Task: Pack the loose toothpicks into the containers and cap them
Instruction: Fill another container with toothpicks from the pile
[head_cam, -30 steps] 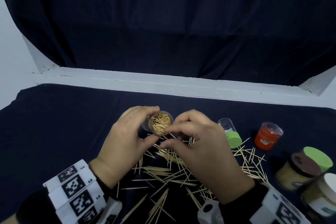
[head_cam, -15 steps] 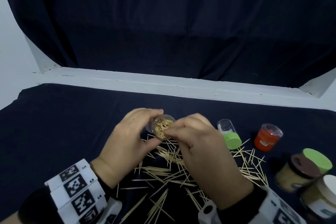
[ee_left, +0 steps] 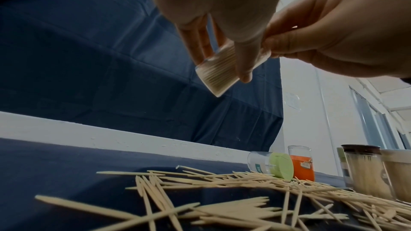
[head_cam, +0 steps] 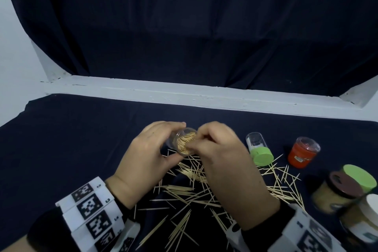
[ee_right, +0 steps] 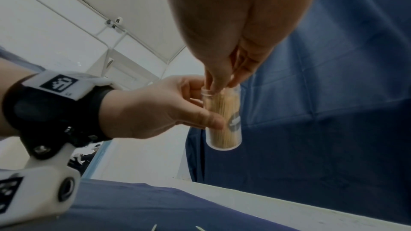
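My left hand (head_cam: pixel 155 145) grips a small clear container (head_cam: pixel 183 142) packed with toothpicks, tilted, above the dark cloth. Thumb and fingers wrap its wall in the left wrist view (ee_left: pixel 218 75) and the right wrist view (ee_right: pixel 224 117). My right hand (head_cam: pixel 204 141) has its fingertips bunched at the container's open mouth, pinching toothpicks there; the pinch itself is mostly hidden. Many loose toothpicks (head_cam: pixel 190 190) lie scattered on the cloth under and in front of both hands, seen close up in the left wrist view (ee_left: pixel 222 191).
To the right, a clear container with a green cap (head_cam: pixel 258 149) lies on its side beside an upright orange container (head_cam: pixel 302 152). At the right edge stand a brown-capped jar of toothpicks (head_cam: pixel 335 192), a green-capped one (head_cam: pixel 360 176) and a white-capped one (head_cam: pixel 366 217). A white ledge (head_cam: pixel 184 96) runs behind.
Both hands have lifted the container slightly up and away. My right fingertips have slid further over its mouth and hide more of the toothpick ends.
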